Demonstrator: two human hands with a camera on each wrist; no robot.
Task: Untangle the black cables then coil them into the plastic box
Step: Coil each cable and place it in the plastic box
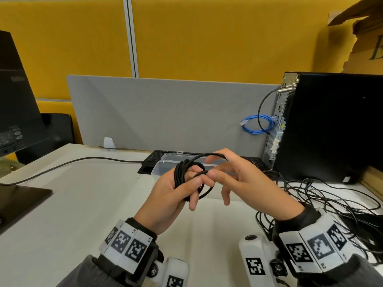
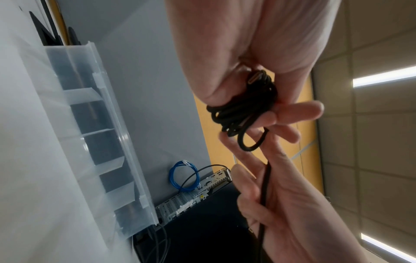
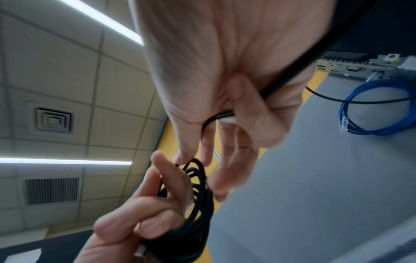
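Note:
A black cable coil (image 1: 182, 172) is wound around the fingers of my left hand (image 1: 186, 183), held above the white desk. My right hand (image 1: 217, 172) pinches a loose loop of the same cable (image 1: 209, 155) and holds it just right of the coil. In the left wrist view the coil (image 2: 243, 106) sits in the curled left fingers, and a strand runs down through the right hand (image 2: 281, 195). The right wrist view shows the coil (image 3: 195, 195) below the right hand's fingers (image 3: 225, 142). The clear plastic box (image 1: 163, 165) stands open behind the hands. More tangled black cables (image 1: 323, 199) lie at the right.
A black keyboard (image 1: 154, 157) lies behind the box, against a grey divider (image 1: 165, 112). A black PC tower (image 1: 331, 125) with a blue network cable (image 1: 257, 124) stands at the right. A monitor (image 1: 16, 96) and its base (image 1: 18, 199) are at the left, with a cable (image 1: 62, 164) trailing across the desk.

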